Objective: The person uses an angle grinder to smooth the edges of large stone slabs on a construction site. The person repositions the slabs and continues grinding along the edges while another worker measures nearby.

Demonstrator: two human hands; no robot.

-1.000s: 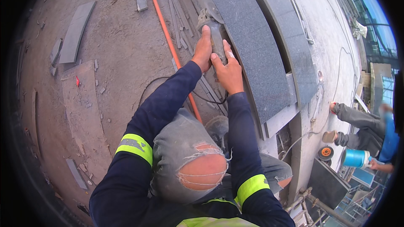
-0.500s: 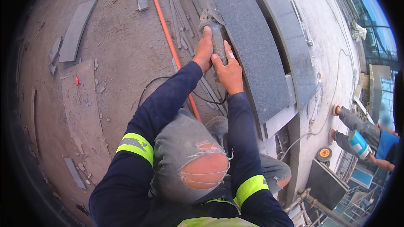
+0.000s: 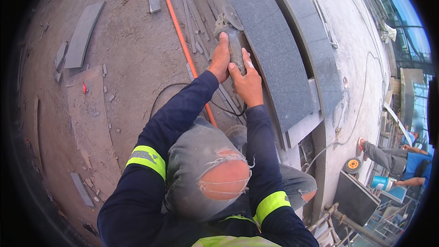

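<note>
Both my hands are wrapped round the body of a dusty grey angle grinder point(image 3: 235, 45). My left hand point(image 3: 220, 58) grips its left side, thumb pointing away from me. My right hand point(image 3: 248, 80) closes on the right side nearer to me, with a white patch on one finger. The grinder's disc point(image 3: 232, 17) is at the left edge of a dark grey stone slab point(image 3: 274, 50); I cannot tell whether it touches. A black cord point(image 3: 171, 85) loops from the grinder's near end past my left forearm.
A second stone slab point(image 3: 307, 23) lies to the right, across a dark gap. An orange pipe point(image 3: 179, 34) runs along the dusty ground at left, near stone strips point(image 3: 190, 20) and an offcut point(image 3: 84, 36). At far right, a person point(image 3: 388, 158) carries a blue bucket point(image 3: 380, 183) near a wheel point(image 3: 352, 166).
My hands and the grinder have shifted very slightly, and its disc shows more clearly. At far right, the person has moved and the bucket hangs lower in the picture.
</note>
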